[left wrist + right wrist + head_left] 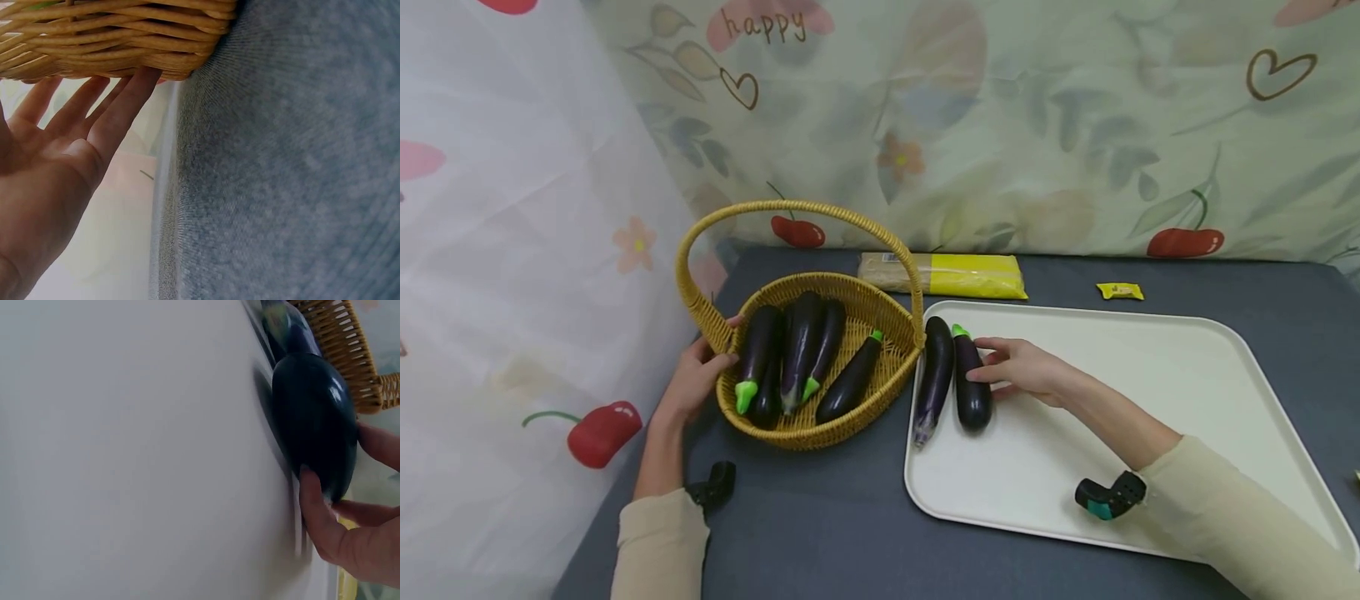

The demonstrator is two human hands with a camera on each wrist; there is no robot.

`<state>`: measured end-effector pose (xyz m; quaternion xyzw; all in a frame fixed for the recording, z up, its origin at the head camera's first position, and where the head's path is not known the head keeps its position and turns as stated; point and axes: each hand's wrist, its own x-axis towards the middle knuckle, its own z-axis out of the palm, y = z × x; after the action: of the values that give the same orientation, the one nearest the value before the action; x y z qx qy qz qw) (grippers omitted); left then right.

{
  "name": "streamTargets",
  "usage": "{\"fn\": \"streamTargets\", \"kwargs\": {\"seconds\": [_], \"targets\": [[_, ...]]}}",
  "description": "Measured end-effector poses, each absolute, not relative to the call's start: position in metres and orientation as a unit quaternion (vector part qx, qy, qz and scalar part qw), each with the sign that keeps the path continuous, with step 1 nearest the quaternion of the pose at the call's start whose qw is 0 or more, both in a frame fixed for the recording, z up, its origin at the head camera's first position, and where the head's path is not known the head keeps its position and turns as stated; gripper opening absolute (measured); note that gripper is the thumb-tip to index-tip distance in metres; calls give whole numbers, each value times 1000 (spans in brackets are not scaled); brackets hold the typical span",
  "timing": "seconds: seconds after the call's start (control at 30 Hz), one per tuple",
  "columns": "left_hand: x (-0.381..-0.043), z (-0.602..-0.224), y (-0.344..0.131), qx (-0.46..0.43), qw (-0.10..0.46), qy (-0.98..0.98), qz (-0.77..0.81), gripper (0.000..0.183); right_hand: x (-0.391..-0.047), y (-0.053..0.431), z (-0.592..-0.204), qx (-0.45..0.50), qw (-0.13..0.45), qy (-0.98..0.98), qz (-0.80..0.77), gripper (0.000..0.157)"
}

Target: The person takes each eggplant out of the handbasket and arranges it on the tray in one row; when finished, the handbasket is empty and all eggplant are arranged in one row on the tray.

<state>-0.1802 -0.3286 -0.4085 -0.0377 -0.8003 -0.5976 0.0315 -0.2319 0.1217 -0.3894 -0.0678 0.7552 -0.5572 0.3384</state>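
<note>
My right hand (1018,368) holds a dark purple eggplant (973,400) with a green cap, over the left end of a white tray (1105,450). In the right wrist view, thumb and fingers are on both sides of this eggplant (315,419). Just left of it lies another long eggplant (933,375), along the tray's edge. My left hand (691,379) holds the side of a wicker basket (827,437) by the handle's base, thumb at the rim. In the left wrist view, its fingers (122,115) reach the basket's outer wall. Several eggplants (801,350) lie inside.
Behind the basket and tray lies a yellow and clear packet (976,277). A small yellow wrapped piece (1120,291) is at the back right. The basket's tall arched handle (797,207) rises over it. A printed curtain (1037,167) hangs behind the grey table (820,533).
</note>
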Motion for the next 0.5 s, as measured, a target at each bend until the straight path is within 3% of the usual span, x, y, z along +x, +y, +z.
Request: {"fn": "streamTargets", "kwargs": {"seconds": [0.5], "targets": [[-181,-408,-328,-40,28,-797,-602,53,-230,123,-390,-69,362,732,-573,73]]}}
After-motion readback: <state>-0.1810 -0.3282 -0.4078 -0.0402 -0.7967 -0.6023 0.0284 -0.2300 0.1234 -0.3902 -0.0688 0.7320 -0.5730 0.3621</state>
